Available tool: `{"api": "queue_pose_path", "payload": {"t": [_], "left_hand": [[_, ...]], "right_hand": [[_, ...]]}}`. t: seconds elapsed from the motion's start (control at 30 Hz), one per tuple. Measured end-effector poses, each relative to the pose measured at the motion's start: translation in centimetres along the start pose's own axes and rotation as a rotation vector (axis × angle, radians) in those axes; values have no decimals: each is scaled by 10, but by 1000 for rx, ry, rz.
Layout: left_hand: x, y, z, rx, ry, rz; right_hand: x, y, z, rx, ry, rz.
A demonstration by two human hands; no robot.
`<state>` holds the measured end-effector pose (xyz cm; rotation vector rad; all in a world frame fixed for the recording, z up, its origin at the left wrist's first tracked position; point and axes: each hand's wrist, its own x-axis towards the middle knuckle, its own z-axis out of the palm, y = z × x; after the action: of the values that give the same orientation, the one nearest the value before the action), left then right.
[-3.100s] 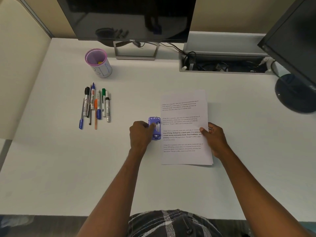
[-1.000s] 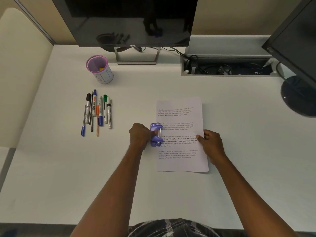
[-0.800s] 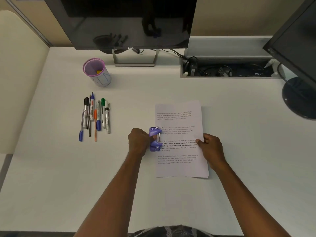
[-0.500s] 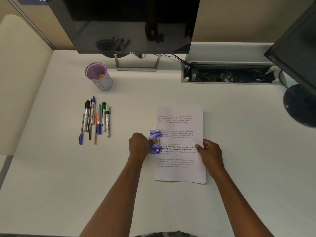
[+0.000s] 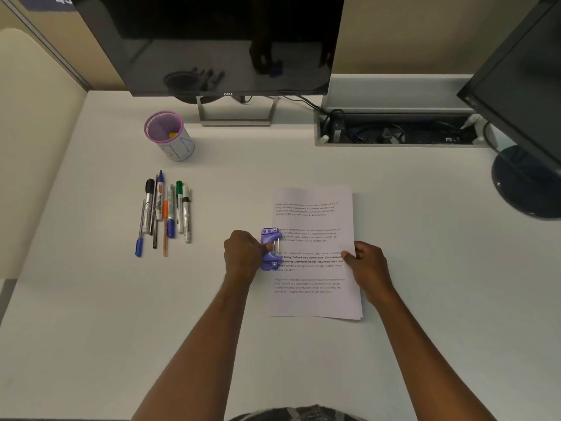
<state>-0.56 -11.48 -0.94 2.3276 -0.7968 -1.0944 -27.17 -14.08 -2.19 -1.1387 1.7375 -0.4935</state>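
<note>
white tabletop (image 5: 303, 165): purple punch (image 5: 271, 249) on the left edge of the paper (image 5: 315, 220).
left hand (image 5: 243, 256) grips it lengthwise along the margin; right hand (image 5: 368, 265) pinches the opposite edge.

Two monitors (image 5: 212, 41), one cup (image 5: 179, 148), eight pens and markers (image 5: 160, 199), one punch (image 5: 268, 236), one paper stack (image 5: 315, 221)

The white desk (image 5: 91, 299) carries a purple-rimmed pen cup (image 5: 179, 150) standing back left, with a row of pens and markers (image 5: 164, 211) lying side by side just in front. Right of centre a stack of printed sheets (image 5: 315, 302) lies flat, a purple hole punch (image 5: 269, 235) at its left edge. A monitor stand (image 5: 236, 121) and a round monitor base (image 5: 516, 183) stand at the back, a cable tray (image 5: 394, 144) sunk between them
</note>
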Motion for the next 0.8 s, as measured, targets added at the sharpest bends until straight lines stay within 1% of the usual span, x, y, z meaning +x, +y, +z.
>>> {"api": "queue_pose_path", "payload": {"t": [0.17,0.27,0.47,0.8], "left_hand": [[-2,0,-2,5,-35,4],[-5,0,-2,4,-66,-2],[-15,5,-3,13,-48,-2],[-24,7,-5,106,-33,48]], "right_hand": [[-1,-2,1,7,-1,1],[-2,-2,-2,40,-15,34],[-6,-8,-6,125,-45,71],[-20,2,-36,216,-6,95]]}}
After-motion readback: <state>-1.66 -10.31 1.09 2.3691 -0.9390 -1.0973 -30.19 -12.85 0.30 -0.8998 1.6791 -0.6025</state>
